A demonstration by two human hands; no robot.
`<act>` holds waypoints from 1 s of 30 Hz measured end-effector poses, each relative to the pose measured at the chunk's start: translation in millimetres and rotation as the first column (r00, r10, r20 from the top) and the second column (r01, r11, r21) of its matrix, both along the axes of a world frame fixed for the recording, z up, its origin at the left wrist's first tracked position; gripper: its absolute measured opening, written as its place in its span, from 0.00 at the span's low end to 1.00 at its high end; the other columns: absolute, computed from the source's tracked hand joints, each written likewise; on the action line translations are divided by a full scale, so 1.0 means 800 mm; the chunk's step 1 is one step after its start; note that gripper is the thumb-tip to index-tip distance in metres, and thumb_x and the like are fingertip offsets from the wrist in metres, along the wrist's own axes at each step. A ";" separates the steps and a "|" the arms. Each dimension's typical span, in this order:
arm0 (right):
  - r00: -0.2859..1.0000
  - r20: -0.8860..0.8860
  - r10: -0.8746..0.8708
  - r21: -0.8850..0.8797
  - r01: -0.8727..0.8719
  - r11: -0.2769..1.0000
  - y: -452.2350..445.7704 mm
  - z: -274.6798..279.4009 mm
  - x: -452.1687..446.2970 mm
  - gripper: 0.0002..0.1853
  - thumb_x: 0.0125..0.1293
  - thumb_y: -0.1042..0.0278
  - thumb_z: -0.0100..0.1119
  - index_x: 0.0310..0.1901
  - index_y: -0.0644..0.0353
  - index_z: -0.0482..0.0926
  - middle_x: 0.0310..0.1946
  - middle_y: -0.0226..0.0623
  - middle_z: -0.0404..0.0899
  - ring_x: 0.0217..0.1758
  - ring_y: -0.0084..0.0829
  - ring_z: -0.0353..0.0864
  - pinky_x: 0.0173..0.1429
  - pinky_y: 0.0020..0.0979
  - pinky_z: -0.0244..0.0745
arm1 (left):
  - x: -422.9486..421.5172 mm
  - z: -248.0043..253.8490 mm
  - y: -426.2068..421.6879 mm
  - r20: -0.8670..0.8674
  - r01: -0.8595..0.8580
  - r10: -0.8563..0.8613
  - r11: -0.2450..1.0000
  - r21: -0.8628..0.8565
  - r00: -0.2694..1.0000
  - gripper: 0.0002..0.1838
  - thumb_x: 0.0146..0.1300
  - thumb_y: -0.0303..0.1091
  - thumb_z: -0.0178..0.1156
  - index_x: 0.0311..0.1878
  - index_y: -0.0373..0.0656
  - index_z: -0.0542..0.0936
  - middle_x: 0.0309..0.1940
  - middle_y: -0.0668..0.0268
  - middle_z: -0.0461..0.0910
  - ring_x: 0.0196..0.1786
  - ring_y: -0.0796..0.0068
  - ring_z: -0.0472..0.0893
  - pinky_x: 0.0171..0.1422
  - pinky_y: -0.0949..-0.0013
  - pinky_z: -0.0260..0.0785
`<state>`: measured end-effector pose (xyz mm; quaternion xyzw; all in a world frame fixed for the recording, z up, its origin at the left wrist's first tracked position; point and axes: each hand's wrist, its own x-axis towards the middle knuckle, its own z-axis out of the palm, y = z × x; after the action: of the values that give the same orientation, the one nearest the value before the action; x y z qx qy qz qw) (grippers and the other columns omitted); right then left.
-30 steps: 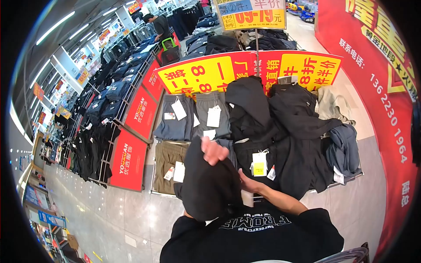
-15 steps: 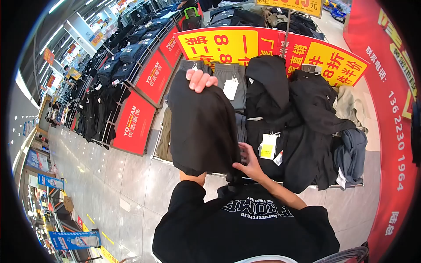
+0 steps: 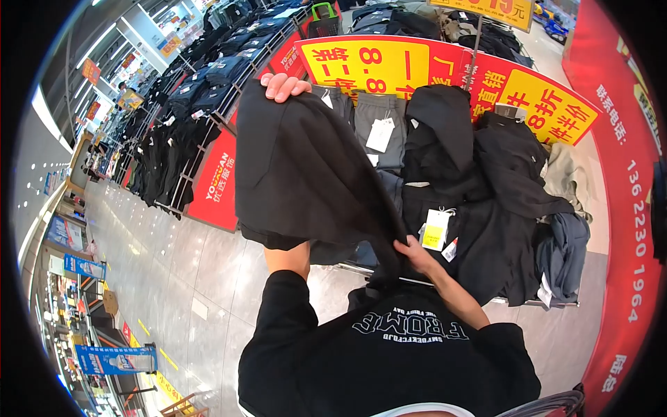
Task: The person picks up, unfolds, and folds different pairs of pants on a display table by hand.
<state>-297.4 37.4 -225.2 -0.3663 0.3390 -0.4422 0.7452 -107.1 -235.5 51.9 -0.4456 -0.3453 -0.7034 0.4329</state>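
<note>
A black garment (image 3: 299,160) hangs spread between my two hands, left of the clothes display. The fingers of my left hand (image 3: 284,87) are wrapped over its top edge; the rest of that hand is behind the cloth. My right hand (image 3: 415,254) pinches the garment's lower right side. Beyond it lie folded grey trousers (image 3: 379,139) with a white tag, a heap of black clothes (image 3: 507,201) and black trousers with a yellow-and-white tag (image 3: 435,229). Dark blue-grey cloth (image 3: 564,247) hangs at the display's right end.
Red and yellow sale boards (image 3: 361,64) stand along the display's back edge. To the left is a long rack of dark clothes (image 3: 170,156) with red panels. A large red banner (image 3: 625,208) rises on the right, and a green-handled basket (image 3: 324,22) stands at the back.
My left hand has moved up and left, stretching the black garment out. My right hand, open beside the cloth half a second ago, has closed on its edge. The view has shifted.
</note>
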 end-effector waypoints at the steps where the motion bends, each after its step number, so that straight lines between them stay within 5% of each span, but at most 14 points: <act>1: 0.988 -0.107 -0.110 -0.177 0.090 0.980 -0.007 0.019 0.006 0.18 0.67 0.55 0.61 0.44 0.66 0.79 0.36 0.25 0.79 0.41 0.18 0.74 0.45 0.24 0.70 | 0.001 -0.008 -0.004 -0.021 0.014 -0.014 1.000 0.002 1.000 0.12 0.70 0.36 0.46 0.47 0.42 0.74 0.36 0.69 0.79 0.40 0.75 0.78 0.56 0.66 0.62; 8: 0.838 -0.204 -0.506 -0.566 0.321 0.759 -0.078 0.117 0.052 0.11 0.67 0.64 0.59 0.39 0.65 0.74 0.27 0.27 0.71 0.32 0.18 0.65 0.37 0.26 0.63 | -0.033 -0.012 0.013 0.030 0.090 -0.090 0.996 -0.007 0.996 0.14 0.69 0.40 0.48 0.51 0.42 0.74 0.39 0.69 0.78 0.42 0.73 0.78 0.56 0.65 0.62; 10: 0.698 -0.047 -0.715 -0.699 0.489 0.523 -0.087 0.153 0.068 0.11 0.67 0.66 0.58 0.42 0.66 0.74 0.29 0.32 0.72 0.34 0.20 0.67 0.39 0.26 0.65 | -0.045 -0.010 0.022 0.043 0.069 -0.070 0.998 0.009 0.997 0.15 0.70 0.41 0.47 0.53 0.44 0.74 0.40 0.68 0.79 0.42 0.72 0.78 0.55 0.64 0.63; 12: 0.698 -0.025 -0.716 -0.721 0.483 0.497 -0.088 0.184 0.073 0.13 0.67 0.67 0.58 0.49 0.65 0.73 0.37 0.33 0.76 0.40 0.22 0.72 0.47 0.25 0.68 | -0.063 -0.006 0.035 0.077 0.088 -0.088 0.996 0.003 0.993 0.15 0.70 0.42 0.46 0.52 0.46 0.74 0.40 0.68 0.79 0.42 0.73 0.78 0.54 0.64 0.63; 16: 0.876 0.209 -0.435 -0.574 0.470 0.670 -0.102 0.167 0.061 0.26 0.64 0.67 0.61 0.61 0.63 0.66 0.54 0.32 0.74 0.56 0.27 0.73 0.62 0.27 0.65 | -0.099 0.000 0.097 0.192 0.084 -0.124 0.976 0.202 0.974 0.12 0.70 0.39 0.45 0.45 0.46 0.75 0.30 0.71 0.75 0.33 0.75 0.75 0.48 0.67 0.62; 18: 0.940 0.340 -0.040 -0.173 0.104 0.979 -0.098 0.130 0.046 0.30 0.61 0.67 0.64 0.64 0.62 0.65 0.56 0.33 0.73 0.58 0.27 0.73 0.63 0.29 0.66 | -0.098 0.004 0.107 0.193 0.117 -0.173 0.955 0.274 0.966 0.12 0.71 0.39 0.44 0.45 0.46 0.75 0.29 0.71 0.75 0.32 0.76 0.74 0.47 0.67 0.61; 20: 0.954 0.298 0.026 -0.104 0.005 0.995 -0.093 0.111 0.034 0.34 0.56 0.70 0.66 0.65 0.62 0.65 0.57 0.33 0.73 0.59 0.28 0.73 0.64 0.31 0.67 | -0.092 0.009 0.110 0.300 0.056 -0.154 0.949 0.309 0.941 0.12 0.71 0.40 0.44 0.45 0.46 0.75 0.30 0.71 0.75 0.33 0.76 0.74 0.47 0.67 0.61; 22: 0.943 0.181 0.278 -0.135 -0.256 0.957 -0.087 0.094 0.024 0.35 0.52 0.76 0.67 0.64 0.62 0.67 0.56 0.34 0.74 0.60 0.28 0.72 0.65 0.30 0.66 | -0.087 0.012 0.102 0.290 0.063 -0.147 0.958 0.279 0.946 0.12 0.71 0.40 0.44 0.46 0.46 0.75 0.31 0.71 0.75 0.33 0.76 0.74 0.48 0.67 0.61; 30: 0.903 -0.048 0.427 -0.061 -0.430 0.901 -0.027 0.073 0.015 0.36 0.48 0.82 0.60 0.64 0.63 0.67 0.56 0.35 0.75 0.60 0.31 0.73 0.67 0.33 0.64 | -0.060 0.014 0.060 0.215 0.086 -0.119 0.984 0.156 0.969 0.12 0.71 0.39 0.45 0.48 0.46 0.74 0.36 0.70 0.76 0.38 0.76 0.75 0.51 0.66 0.62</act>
<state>-285.0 15.4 -166.7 -0.4650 0.2470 -0.2729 0.8052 -155.1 -187.3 63.3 -0.3481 -0.3157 -0.7940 0.3857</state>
